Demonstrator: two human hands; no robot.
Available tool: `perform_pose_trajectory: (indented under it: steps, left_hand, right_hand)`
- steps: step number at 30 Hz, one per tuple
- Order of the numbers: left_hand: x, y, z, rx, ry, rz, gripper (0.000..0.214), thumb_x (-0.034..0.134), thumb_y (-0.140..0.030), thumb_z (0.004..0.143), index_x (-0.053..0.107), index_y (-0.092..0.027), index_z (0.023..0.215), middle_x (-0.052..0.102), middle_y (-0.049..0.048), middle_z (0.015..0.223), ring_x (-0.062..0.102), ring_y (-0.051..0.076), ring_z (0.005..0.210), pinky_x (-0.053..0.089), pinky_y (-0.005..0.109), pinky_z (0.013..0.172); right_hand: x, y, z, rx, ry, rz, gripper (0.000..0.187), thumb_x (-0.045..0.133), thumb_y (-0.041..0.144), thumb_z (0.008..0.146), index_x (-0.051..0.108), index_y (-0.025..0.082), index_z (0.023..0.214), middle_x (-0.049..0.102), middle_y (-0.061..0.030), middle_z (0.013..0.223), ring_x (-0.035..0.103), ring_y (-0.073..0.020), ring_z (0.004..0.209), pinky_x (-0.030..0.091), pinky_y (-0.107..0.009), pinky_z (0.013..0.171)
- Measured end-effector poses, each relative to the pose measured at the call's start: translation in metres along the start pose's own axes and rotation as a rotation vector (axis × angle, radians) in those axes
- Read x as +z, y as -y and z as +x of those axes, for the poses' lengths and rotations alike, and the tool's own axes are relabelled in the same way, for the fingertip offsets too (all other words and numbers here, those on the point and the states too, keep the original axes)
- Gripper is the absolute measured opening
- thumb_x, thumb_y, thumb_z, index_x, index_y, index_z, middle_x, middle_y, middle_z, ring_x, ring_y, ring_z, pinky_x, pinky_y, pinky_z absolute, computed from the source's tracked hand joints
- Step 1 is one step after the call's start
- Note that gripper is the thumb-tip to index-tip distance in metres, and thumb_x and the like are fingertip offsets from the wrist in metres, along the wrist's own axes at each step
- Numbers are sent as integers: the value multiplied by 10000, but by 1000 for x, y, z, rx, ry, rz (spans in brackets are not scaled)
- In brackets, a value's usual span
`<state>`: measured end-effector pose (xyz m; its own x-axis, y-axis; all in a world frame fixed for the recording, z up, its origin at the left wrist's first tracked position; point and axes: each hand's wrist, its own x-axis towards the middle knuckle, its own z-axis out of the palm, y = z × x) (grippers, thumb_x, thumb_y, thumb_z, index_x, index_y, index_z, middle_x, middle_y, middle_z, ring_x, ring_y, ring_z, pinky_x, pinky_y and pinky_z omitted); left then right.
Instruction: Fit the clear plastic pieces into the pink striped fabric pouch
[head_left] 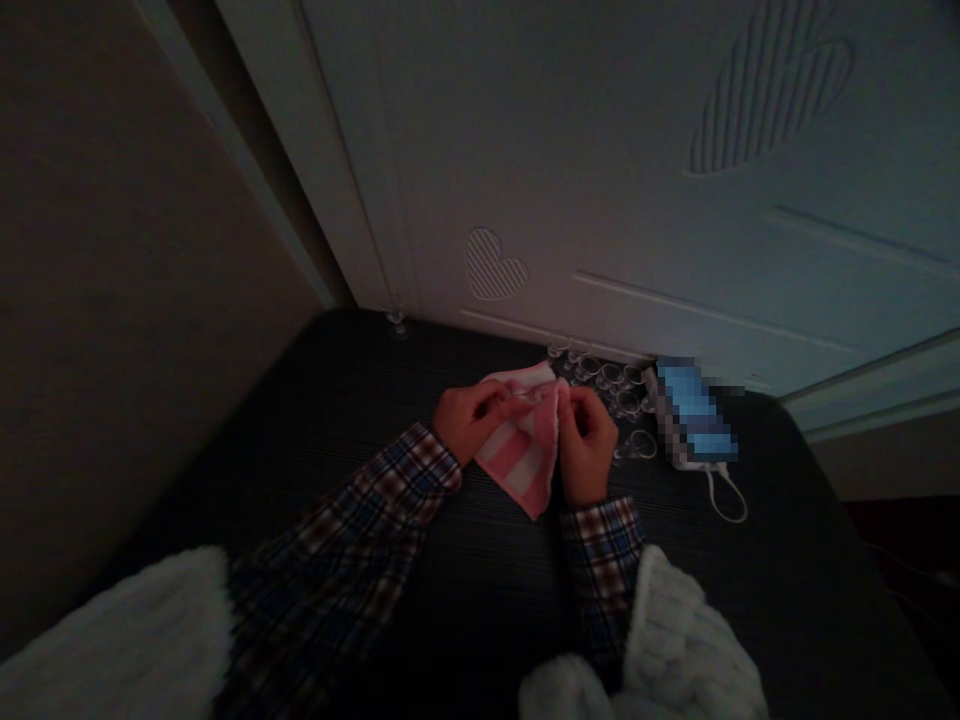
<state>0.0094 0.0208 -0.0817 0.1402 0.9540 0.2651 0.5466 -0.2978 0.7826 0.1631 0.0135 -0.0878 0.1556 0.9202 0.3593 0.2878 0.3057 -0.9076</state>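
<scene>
A pink and white striped cloth [514,460] hangs in folds between my two hands, above the dark tabletop. My left hand [466,420] is closed on its left upper edge, thumb and fingers pinched together. On the right, my right hand [589,440] grips the cloth's upper right corner between thumb and bent fingers. Something small and shiny shows in the folds between the hands, too dim to make out. Just beyond my right hand stand several small clear glasses [611,376] in a cluster. Another small stemmed glass [397,318] stands apart at the far left.
A lit phone [696,410], its screen blurred out, leans on a white object with a looped strap [729,497] at the right. A pale panel with embossed hearts [495,265] rises behind the dark table [337,400]. A wall [150,300] borders the left side.
</scene>
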Motion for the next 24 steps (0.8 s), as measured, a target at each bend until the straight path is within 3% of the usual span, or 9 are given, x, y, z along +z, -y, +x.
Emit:
perform_pose_trajectory:
  steps: [11,18,24]
  left_hand:
    - [1,4,-2,-17,-38,52,408,394,-416,844,556,-141,590,445,-38,448,413,77,455,281,195,442]
    - [3,6,-3,-39,-146,-55,290,430,-412,836,560,-155,874,559,-20,633,510,92,539,376,186,484]
    - [5,9,-2,0,-122,-23,275,515,-367,798,558,-164,978,594,13,782,534,92,582,434,198,544]
  right_hand:
    - [0,0,-1,-12,46,2,217,485,374,815,574,178,791,529,32,626,457,-85,548,356,-205,510]
    - [2,0,-3,10,88,11,211,497,368,808,586,177,794,557,23,650,468,-88,559,364,-211,523]
    - [2,-3,-1,84,20,97,235,493,386,805,569,166,771,540,26,640,458,-86,560,360,-202,512]
